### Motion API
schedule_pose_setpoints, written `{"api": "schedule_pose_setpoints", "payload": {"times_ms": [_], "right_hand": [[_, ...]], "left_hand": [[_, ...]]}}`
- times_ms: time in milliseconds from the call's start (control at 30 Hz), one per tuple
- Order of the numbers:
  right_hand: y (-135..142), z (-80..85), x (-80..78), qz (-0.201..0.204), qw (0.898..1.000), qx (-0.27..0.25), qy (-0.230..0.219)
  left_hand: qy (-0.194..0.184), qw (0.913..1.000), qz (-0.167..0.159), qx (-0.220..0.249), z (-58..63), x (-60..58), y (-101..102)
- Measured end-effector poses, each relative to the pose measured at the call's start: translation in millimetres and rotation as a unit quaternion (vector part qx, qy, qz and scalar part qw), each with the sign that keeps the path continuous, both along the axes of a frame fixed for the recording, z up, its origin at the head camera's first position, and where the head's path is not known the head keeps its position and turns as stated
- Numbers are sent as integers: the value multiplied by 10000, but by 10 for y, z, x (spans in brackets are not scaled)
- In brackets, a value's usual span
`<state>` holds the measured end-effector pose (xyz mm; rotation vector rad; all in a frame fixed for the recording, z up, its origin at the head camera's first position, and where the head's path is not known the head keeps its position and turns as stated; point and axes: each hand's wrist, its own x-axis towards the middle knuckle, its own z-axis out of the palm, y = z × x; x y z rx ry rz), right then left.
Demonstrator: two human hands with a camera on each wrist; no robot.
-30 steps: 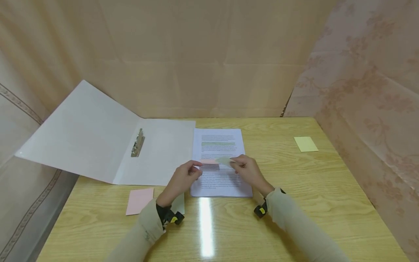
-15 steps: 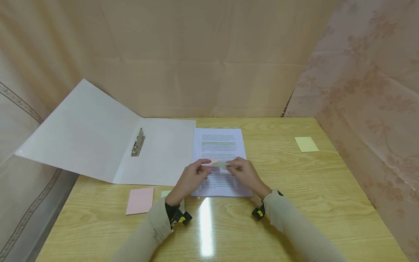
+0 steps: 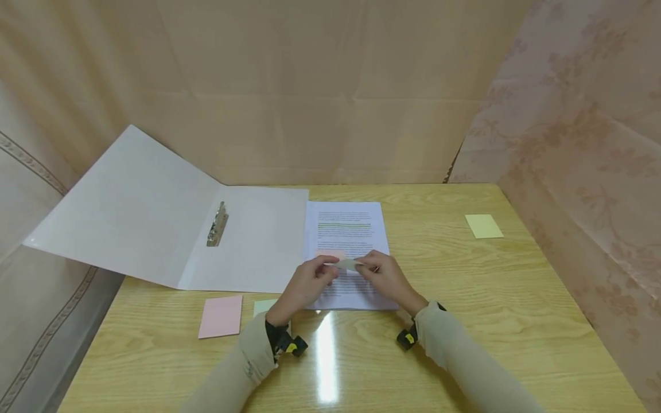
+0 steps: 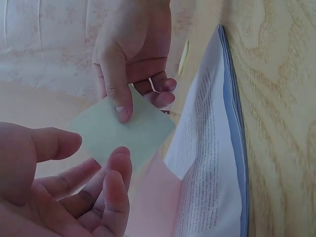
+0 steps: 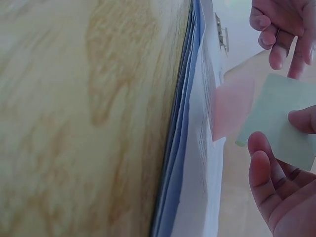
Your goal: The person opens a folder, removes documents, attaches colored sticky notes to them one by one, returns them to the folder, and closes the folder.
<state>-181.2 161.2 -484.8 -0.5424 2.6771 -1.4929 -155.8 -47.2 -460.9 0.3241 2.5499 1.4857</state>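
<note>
My right hand (image 3: 386, 276) pinches a pale green sticky note (image 4: 143, 131) between thumb and fingers, above a stack of printed sheets (image 3: 351, 232). My left hand (image 3: 308, 282) is at the note's left edge. In the left wrist view, its thumb and fingers are spread around the note's near corner, with a gap between them; whether a fingertip touches the paper I cannot tell. Below the green note, a pink sticky note (image 5: 233, 107) lies on the top sheet, with one end lifting. A green line marks the text higher up the page.
Left of the sheets lies an open white folder (image 3: 263, 229) with a metal clip (image 3: 217, 225), its cover raised. A pink sticky pad (image 3: 221, 316) and a partly hidden green one (image 3: 263, 307) lie in front. A yellow pad (image 3: 483, 226) sits far right.
My left hand has moved right, toward the green note. The right hand has shifted slightly left and nearer to me with the note, so more of the pink note shows than half a second ago.
</note>
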Motion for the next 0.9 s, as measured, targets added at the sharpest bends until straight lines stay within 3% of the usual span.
{"api": "schedule_pose_setpoints", "payload": {"times_ms": [200,367,533,900], "right_hand": [[8,-41,10,257,9996,-18,134],[23,-66,26,384,9992,-11,-53],[51,-94,35,345,9988,-194,-286],[94,-113,22,282,9993,-115,-200]], "left_hand": [[-111,9999,52,97,-59,-18,17],[-259,9994,218,42,-105,-17,15],[-461,9981,383,124,-156,-15,30],[-521,9981,325,-36,-224,0,23]]}}
